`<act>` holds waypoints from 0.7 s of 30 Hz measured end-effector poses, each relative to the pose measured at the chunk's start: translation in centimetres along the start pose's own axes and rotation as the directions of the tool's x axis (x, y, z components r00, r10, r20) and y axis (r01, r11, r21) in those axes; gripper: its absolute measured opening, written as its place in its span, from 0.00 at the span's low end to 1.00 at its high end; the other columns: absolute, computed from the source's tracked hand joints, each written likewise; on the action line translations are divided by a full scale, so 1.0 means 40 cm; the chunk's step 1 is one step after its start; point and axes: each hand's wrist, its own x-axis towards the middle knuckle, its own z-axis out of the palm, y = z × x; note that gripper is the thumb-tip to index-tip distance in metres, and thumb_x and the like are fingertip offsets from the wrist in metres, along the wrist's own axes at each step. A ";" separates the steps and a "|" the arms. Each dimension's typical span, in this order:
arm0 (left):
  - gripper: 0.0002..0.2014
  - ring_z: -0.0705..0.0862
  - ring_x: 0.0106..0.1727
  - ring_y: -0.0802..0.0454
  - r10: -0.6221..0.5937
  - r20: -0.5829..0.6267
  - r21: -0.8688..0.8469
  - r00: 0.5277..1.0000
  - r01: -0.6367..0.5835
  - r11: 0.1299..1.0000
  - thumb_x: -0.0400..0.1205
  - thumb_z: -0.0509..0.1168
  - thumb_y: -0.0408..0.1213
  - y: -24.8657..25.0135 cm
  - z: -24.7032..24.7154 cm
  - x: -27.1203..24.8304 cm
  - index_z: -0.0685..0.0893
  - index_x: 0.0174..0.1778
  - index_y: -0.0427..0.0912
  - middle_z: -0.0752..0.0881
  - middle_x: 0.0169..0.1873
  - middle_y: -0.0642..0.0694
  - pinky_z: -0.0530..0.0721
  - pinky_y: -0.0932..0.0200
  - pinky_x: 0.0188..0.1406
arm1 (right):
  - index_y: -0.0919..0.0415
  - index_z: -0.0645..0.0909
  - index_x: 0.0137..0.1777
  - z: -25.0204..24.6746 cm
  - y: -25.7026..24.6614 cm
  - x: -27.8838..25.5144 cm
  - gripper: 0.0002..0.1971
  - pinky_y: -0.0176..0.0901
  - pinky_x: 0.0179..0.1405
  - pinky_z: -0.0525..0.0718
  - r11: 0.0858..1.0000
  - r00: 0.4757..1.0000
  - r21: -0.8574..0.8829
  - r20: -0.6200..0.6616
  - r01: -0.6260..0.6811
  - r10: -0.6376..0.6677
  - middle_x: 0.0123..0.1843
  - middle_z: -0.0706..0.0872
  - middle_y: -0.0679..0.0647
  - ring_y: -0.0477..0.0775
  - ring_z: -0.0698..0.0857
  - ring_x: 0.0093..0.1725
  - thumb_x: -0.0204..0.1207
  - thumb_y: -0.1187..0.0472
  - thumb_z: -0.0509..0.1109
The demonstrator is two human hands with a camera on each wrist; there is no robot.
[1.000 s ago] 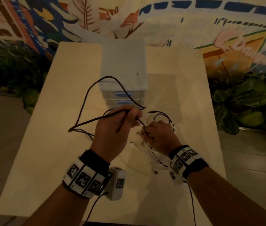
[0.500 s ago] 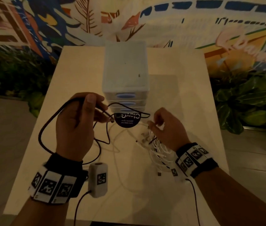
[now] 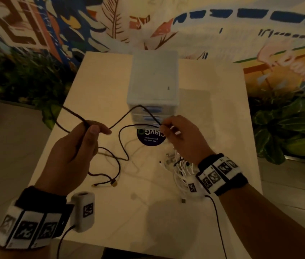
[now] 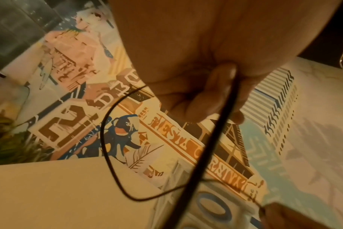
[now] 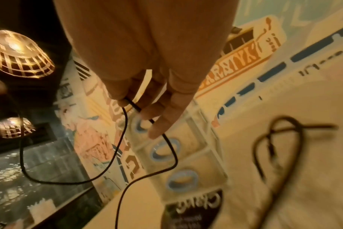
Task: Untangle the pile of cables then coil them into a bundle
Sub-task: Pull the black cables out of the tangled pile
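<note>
My left hand (image 3: pixel 77 146) is closed round the thin black braided cable (image 3: pixel 123 116), and my right hand (image 3: pixel 181 139) pinches the same cable further along, above the pale wooden table (image 3: pixel 110 221). Its slack trails to the tabletop. A tangle of white cables (image 3: pixel 181 169) lies beneath my right wrist. Risk: pulling the span taut could cinch a trailing loop into a knot or drag the white tangle along.

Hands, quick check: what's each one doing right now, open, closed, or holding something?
Left hand: closed around the black cable, which runs through its fist.
Right hand: fingertips pinch the same black cable further along, above the white cables.
</note>
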 end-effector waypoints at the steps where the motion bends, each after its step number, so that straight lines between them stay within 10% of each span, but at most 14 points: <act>1: 0.17 0.67 0.20 0.58 -0.001 -0.028 0.014 1.000 0.002 1.000 0.88 0.52 0.59 0.002 -0.005 -0.002 0.83 0.59 0.58 0.71 0.23 0.49 0.64 0.63 0.19 | 0.49 0.84 0.56 -0.011 -0.033 0.004 0.05 0.39 0.47 0.85 0.999 0.999 0.026 0.032 0.043 -0.044 0.48 0.85 0.43 0.44 0.85 0.47 0.85 0.50 0.69; 6: 0.32 0.78 0.24 0.55 0.073 0.088 0.363 0.993 -0.101 0.927 0.80 0.64 0.58 0.043 0.032 0.013 0.66 0.82 0.64 0.75 0.25 0.50 0.71 0.69 0.23 | 0.55 0.87 0.56 -0.021 -0.193 0.018 0.08 0.26 0.43 0.77 0.942 0.910 0.022 0.248 0.336 -0.331 0.42 0.87 0.41 0.40 0.85 0.41 0.84 0.52 0.72; 9: 0.27 0.76 0.21 0.57 0.039 0.135 0.520 0.990 -0.104 0.848 0.78 0.54 0.65 0.045 0.045 0.023 0.80 0.68 0.58 0.75 0.20 0.52 0.66 0.63 0.21 | 0.57 0.87 0.55 -0.021 -0.245 0.009 0.09 0.38 0.39 0.83 0.922 0.886 0.108 0.254 0.372 -0.387 0.41 0.87 0.45 0.48 0.85 0.38 0.85 0.53 0.70; 13: 0.20 0.75 0.24 0.62 0.043 -0.103 0.374 0.994 -0.002 0.927 0.87 0.51 0.60 0.030 0.008 0.012 0.80 0.43 0.53 0.76 0.21 0.61 0.71 0.71 0.27 | 0.53 0.90 0.46 -0.021 -0.233 -0.026 0.11 0.56 0.45 0.84 0.949 0.904 0.111 0.290 0.294 -0.314 0.41 0.89 0.45 0.50 0.85 0.41 0.79 0.45 0.76; 21: 0.25 0.67 0.23 0.46 -0.055 -0.104 -0.128 0.993 0.041 0.991 0.84 0.51 0.67 0.039 -0.060 0.027 0.83 0.45 0.52 0.70 0.25 0.40 0.71 0.51 0.28 | 0.49 0.85 0.57 0.195 -0.165 -0.101 0.12 0.57 0.62 0.78 0.931 0.870 -0.042 0.373 0.363 -0.323 0.56 0.86 0.49 0.52 0.82 0.57 0.77 0.47 0.78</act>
